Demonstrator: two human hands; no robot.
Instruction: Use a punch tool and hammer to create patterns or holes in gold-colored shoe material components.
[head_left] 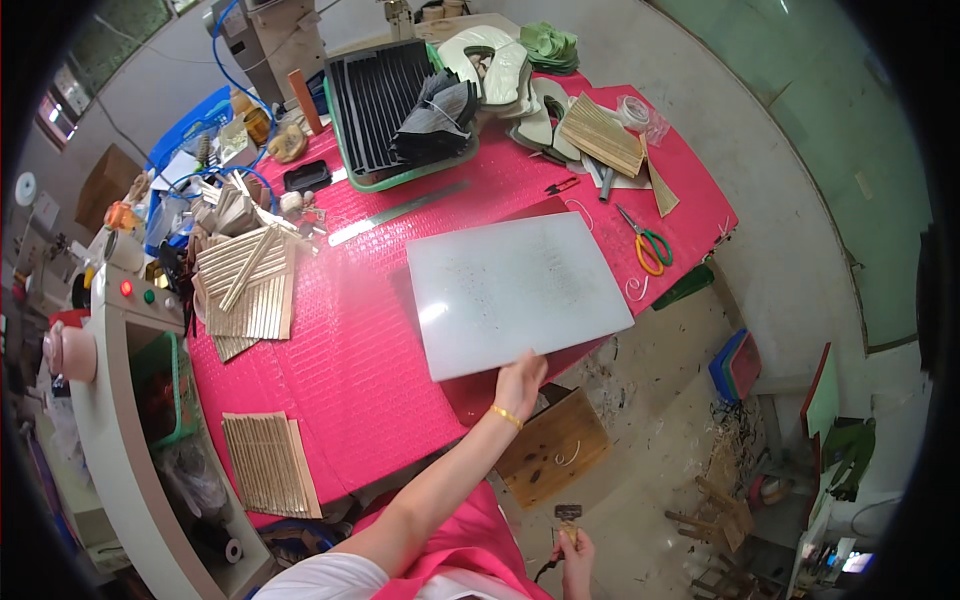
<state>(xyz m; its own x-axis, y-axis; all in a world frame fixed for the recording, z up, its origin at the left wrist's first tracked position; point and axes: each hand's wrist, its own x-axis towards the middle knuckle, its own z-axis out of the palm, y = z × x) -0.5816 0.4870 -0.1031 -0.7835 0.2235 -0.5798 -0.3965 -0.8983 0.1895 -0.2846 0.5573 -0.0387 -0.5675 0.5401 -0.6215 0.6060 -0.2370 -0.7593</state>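
A thick white board (520, 290), specked with dark marks, lies on the pink-covered table at its near right part. My left hand (522, 385), with a yellow band at the wrist, is closed on the board's near edge. Its fingertips are partly hidden. Low at the right, beyond the table edge, my right hand (575, 562) is closed round the handle of a small tool (568, 512) with a dark, rectangular head. Its exact kind is not clear. Under the white board a dark red sheet (470, 395) shows along the near side.
A green-rimmed basket (370, 180) of black pieces stands at the back. Nearby lie a metal ruler (395, 213), scissors (648, 245) and gold strips (603, 135). Gold pleated pieces (268, 465) lie at left. A wooden drawer (555, 450) juts out below the table.
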